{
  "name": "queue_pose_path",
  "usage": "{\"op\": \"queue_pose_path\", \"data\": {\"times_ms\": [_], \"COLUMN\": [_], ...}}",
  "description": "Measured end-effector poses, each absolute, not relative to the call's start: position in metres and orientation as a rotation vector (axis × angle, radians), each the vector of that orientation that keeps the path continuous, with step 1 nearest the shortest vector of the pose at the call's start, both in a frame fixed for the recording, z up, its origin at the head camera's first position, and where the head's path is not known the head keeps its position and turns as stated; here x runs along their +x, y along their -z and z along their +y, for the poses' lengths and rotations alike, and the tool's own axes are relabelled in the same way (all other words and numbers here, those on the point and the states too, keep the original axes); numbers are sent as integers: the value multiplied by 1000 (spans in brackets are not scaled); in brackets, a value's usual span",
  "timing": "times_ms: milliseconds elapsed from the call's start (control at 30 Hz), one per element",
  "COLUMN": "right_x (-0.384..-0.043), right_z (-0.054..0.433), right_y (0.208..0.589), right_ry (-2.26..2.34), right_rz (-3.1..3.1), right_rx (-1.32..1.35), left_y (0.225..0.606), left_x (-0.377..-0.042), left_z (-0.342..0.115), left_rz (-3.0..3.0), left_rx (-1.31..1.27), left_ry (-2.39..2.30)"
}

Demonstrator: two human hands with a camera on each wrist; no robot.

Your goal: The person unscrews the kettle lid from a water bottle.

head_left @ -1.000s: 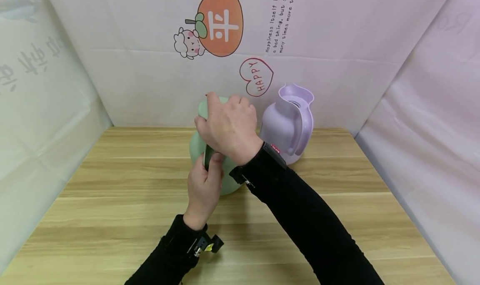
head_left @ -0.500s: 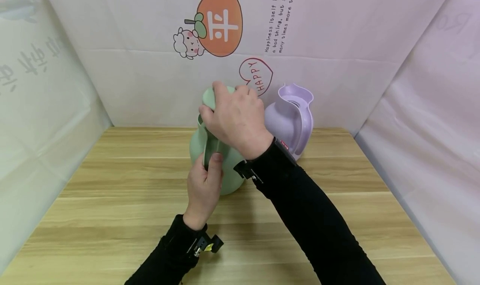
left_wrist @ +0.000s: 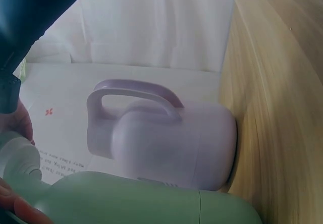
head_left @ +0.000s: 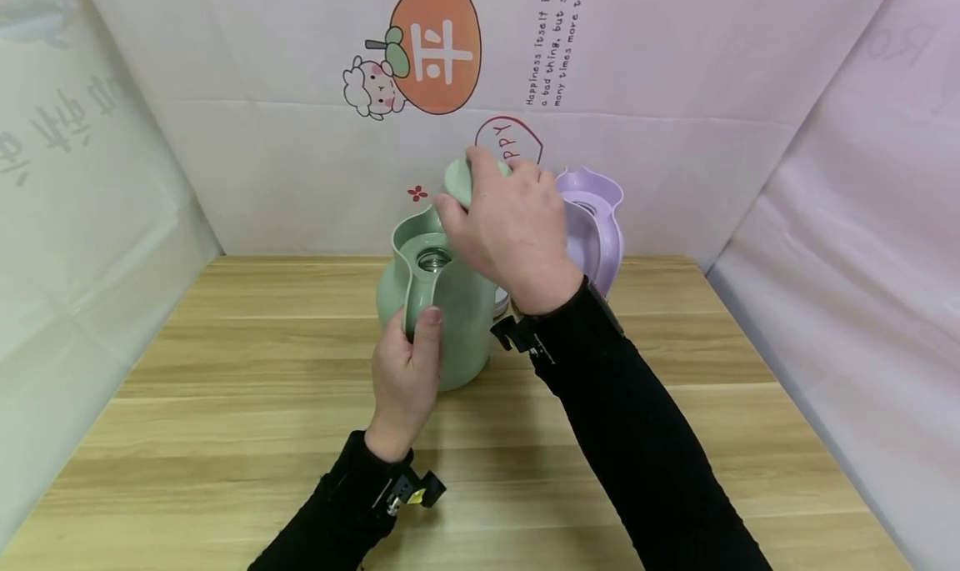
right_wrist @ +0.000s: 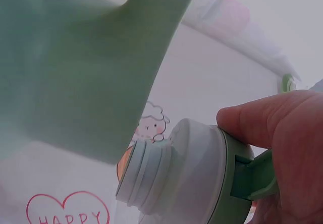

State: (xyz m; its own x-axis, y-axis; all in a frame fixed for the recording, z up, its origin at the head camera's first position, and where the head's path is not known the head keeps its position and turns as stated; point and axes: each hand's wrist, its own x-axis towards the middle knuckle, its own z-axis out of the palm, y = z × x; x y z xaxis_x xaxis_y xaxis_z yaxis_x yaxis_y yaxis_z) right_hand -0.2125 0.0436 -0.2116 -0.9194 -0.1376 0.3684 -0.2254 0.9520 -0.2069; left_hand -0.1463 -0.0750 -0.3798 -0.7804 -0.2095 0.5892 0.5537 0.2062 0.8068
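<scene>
A green thermos jug stands upright on the table, its top uncovered so that the round mouth shows inside the flared collar. My left hand grips the jug's handle, thumb on the near side. Up and to the right of the mouth, my right hand holds the green lid by its rim, apart from the jug. In the right wrist view, the white threaded stopper part under the lid is exposed, beside the jug's blurred green collar.
A lilac thermos jug stands just behind and to the right, partly covered by my right hand. The wooden table ends at a printed white cloth backdrop, with white cloth on both sides.
The right hand has lifted the lid off the green jug and moved it up and to the right, uncovering the mouth. The left hand keeps its grip on the handle.
</scene>
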Motion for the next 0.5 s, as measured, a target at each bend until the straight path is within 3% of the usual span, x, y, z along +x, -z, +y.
{"op": "queue_pose_path", "data": {"times_ms": [500], "right_x": [-209], "right_z": [76], "right_y": [234], "right_ry": [-485], "right_rz": [-2669], "right_rx": [221], "left_y": [381], "left_x": [-144], "left_z": [-74], "left_rz": [-1900], "left_rx": [-197], "left_ry": [1523]}}
